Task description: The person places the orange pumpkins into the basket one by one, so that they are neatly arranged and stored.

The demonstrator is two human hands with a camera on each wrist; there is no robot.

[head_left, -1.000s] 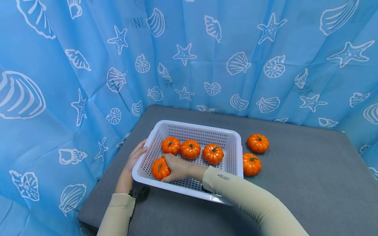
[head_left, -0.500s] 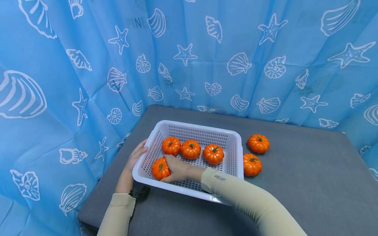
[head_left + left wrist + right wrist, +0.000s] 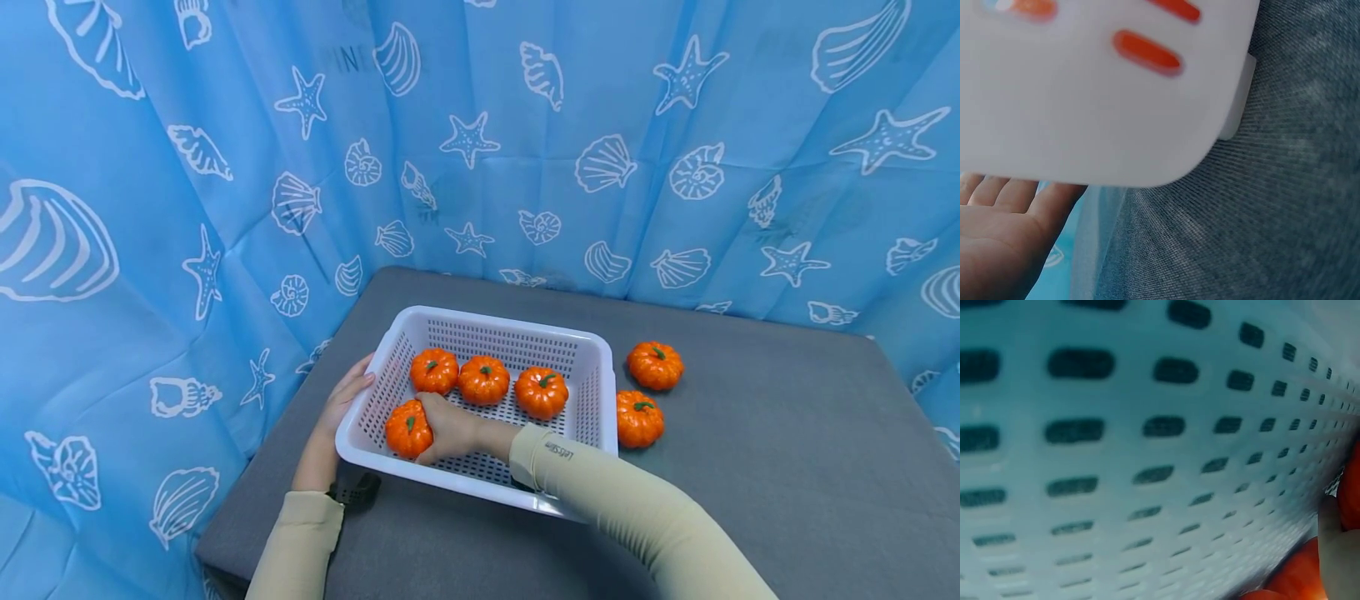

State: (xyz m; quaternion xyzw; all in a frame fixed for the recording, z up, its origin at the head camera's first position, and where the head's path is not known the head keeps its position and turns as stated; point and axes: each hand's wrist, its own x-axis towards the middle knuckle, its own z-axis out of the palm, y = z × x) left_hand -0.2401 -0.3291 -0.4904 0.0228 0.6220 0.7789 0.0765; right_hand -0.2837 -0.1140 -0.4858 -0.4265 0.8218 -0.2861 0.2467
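A white plastic basket (image 3: 525,323) with slotted walls stands on the grey table. Inside, at its near left corner, my right hand (image 3: 452,429) grips a small orange pumpkin (image 3: 403,432) with a green stem, fingers on its far side and thumb on its near side. In the right wrist view, part of that hand (image 3: 1338,559) shows at the right edge against orange. My left hand (image 3: 345,400) rests along the basket's left end with its fingers extended. The left wrist view shows its palm (image 3: 997,244) beside the white basket wall (image 3: 1085,119).
Several other pumpkins sit in a row along the basket's far side, among them one in the middle (image 3: 483,380) and one at right (image 3: 542,392). Two more pumpkins (image 3: 656,365) lie on the table (image 3: 787,450) right of the basket. A blue shell-patterned curtain (image 3: 480,208) hangs behind.
The pumpkin in my right hand has turned slightly, its stem shifting a little to the right. My left hand and the basket have stayed in place.
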